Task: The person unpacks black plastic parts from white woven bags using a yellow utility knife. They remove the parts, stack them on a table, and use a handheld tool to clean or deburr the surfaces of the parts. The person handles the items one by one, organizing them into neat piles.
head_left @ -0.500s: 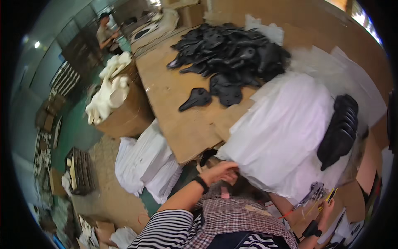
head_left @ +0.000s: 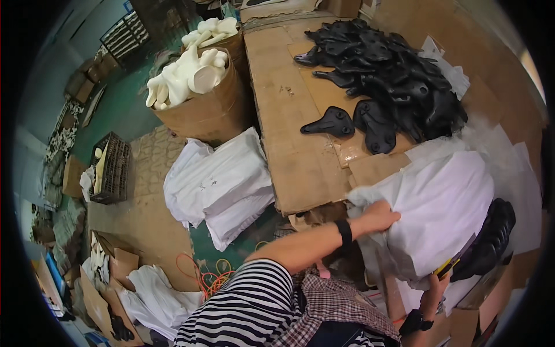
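Nearer you than the black pile (head_left: pixel 393 78), your left hand (head_left: pixel 380 216) gripped the white sheeting (head_left: pixel 445 202) and your right hand (head_left: pixel 433 289) grasped a yellow tool (head_left: pixel 444 268). A slip of it might have torn the sheeting.

Found no legible text, label, brand, number or sign; could not read dark marks (head_left: pixel 208 184) on white bundle (head_left: pixel 231 173).
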{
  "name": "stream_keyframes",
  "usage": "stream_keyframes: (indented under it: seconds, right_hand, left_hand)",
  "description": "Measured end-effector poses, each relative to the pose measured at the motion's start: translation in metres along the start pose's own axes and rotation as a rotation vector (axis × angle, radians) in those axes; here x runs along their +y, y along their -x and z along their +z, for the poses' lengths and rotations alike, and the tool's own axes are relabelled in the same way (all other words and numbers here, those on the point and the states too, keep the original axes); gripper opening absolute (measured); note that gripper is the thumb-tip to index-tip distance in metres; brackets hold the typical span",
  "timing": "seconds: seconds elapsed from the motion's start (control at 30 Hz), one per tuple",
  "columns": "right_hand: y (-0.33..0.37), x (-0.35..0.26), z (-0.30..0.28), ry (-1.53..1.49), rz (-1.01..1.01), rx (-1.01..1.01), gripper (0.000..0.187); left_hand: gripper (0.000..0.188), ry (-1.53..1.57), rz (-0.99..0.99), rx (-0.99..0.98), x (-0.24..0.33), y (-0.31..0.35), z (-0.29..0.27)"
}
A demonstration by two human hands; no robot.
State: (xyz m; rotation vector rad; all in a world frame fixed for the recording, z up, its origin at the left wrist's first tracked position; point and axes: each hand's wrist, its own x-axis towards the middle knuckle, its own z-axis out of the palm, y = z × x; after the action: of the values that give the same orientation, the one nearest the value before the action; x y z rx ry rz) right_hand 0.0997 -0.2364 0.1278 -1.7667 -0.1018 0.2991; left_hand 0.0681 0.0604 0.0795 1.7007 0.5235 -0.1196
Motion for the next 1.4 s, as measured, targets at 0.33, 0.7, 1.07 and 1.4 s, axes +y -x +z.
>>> stream_keyframes:
  seconds: [0.33,0.7,1.07,1.4]
  right_hand:
    - [-0.067,-0.045,0.112,-0.267,0.048,-0.592,0.042]
    - [-0.24,-0.073,0.072,0.701,-0.376,-0.895,0.026]
    - [-0.259,-0.235,-0.015,1.086,-1.022,-0.5,0.038]
    - [-0.237,-0.259,0.209,1.563,-0.88,-1.223,0.027]
  left_hand:
    - [0.046,0.068,0.232,0.579,0.002,-0.056,-0.122]
    - [0.059,0.186,-0.133,0.65,-0.051,-0.007,0.007]
    - [0.055,0.186,-0.095,0.566,-0.071,-0.002,0.006]
    - [0.055,0.026,-0.088,0.465,-0.062,0.001,-0.014]
